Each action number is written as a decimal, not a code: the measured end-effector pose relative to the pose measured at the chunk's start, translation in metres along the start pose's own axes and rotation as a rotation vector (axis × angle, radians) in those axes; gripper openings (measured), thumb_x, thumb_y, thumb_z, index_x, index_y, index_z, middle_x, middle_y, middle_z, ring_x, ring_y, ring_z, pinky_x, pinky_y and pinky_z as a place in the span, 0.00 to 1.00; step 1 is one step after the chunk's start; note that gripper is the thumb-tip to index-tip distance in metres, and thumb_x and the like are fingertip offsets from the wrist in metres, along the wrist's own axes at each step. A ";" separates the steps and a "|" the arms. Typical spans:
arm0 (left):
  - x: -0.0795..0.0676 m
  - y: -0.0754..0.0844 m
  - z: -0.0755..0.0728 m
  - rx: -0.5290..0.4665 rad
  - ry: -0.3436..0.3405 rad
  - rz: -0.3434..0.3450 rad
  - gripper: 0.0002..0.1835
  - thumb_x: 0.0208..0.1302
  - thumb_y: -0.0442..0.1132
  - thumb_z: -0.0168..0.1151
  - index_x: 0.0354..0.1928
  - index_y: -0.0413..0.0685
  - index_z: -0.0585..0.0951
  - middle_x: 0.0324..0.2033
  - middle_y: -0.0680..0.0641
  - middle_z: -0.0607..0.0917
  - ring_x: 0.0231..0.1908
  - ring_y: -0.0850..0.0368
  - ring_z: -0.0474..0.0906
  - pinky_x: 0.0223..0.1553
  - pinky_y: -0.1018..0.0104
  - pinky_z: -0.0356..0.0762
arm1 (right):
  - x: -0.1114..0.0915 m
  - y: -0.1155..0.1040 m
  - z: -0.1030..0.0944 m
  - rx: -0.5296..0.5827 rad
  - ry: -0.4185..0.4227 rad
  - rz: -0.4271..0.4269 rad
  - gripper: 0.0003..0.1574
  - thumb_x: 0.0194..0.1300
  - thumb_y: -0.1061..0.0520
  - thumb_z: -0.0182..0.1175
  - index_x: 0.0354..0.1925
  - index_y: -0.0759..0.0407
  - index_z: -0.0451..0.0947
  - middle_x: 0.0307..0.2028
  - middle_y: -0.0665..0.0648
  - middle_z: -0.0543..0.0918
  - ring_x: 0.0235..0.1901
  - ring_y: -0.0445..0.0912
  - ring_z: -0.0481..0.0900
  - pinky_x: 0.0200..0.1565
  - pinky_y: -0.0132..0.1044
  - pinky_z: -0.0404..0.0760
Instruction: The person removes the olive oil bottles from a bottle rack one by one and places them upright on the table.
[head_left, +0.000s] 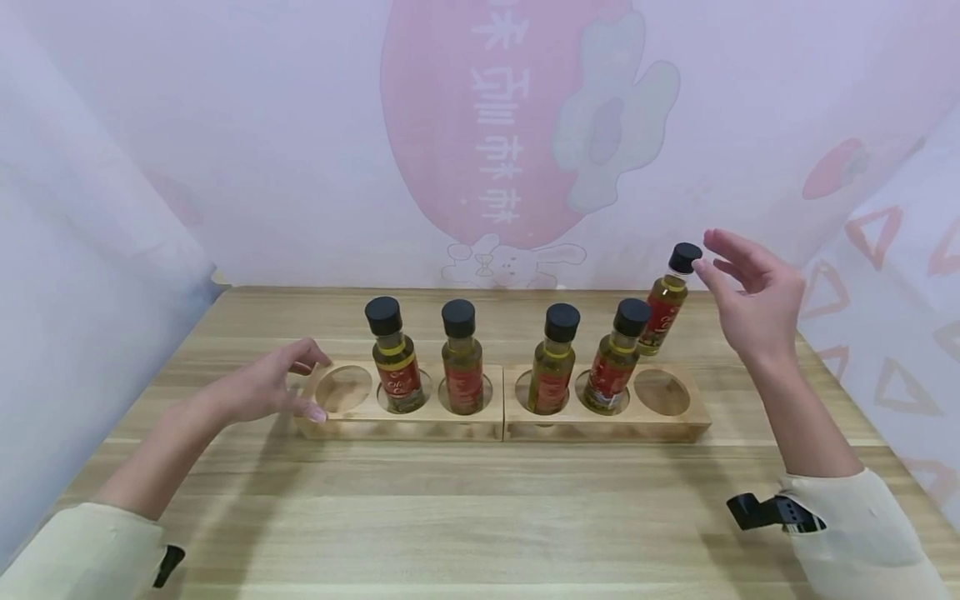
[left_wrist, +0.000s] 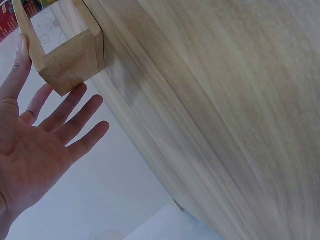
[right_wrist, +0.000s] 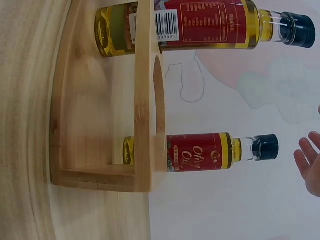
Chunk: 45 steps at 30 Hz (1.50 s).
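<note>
My left hand [head_left: 258, 385] is at the left end of a wooden bottle rack [head_left: 408, 430], its thumb near the front corner and its fingers near the back corner. In the left wrist view its fingers are spread, with fingertips at the rack's end panel [left_wrist: 72, 62]. My right hand [head_left: 757, 296] is raised beside the black cap of an olive oil bottle [head_left: 663, 310] behind the right-hand rack [head_left: 607, 431]. Thumb and fingers are parted, and the right wrist view shows a gap between the hand [right_wrist: 312, 165] and that upright bottle [right_wrist: 200, 152].
Two olive oil bottles stand in the left rack, one in its middle hole [head_left: 397, 379] and one at its right [head_left: 462, 375]. Two more, one at the left [head_left: 552, 375] and one in the middle [head_left: 611, 371], stand in the right rack. A printed curtain [head_left: 300, 167] hangs behind the table [head_left: 450, 517].
</note>
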<state>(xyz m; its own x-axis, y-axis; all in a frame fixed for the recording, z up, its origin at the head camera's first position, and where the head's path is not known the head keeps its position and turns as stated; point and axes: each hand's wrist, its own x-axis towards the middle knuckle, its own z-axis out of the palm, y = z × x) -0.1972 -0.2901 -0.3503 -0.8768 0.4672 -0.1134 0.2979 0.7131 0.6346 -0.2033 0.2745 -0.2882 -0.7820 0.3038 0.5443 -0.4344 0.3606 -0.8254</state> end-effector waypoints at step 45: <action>0.000 0.000 0.001 0.001 0.013 0.014 0.37 0.51 0.44 0.83 0.57 0.34 0.73 0.60 0.28 0.76 0.61 0.23 0.71 0.58 0.27 0.73 | -0.044 0.007 0.025 0.454 -0.598 -0.121 0.24 0.65 0.79 0.61 0.60 0.73 0.79 0.51 0.63 0.89 0.50 0.48 0.89 0.53 0.34 0.86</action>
<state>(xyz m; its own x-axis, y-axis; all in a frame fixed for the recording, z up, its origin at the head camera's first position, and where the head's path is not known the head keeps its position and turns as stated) -0.1967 -0.2899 -0.3513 -0.8773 0.4706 -0.0944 0.3108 0.7069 0.6354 -0.1831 0.2422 -0.3220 -0.7701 -0.2913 0.5675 -0.5725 -0.0768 -0.8163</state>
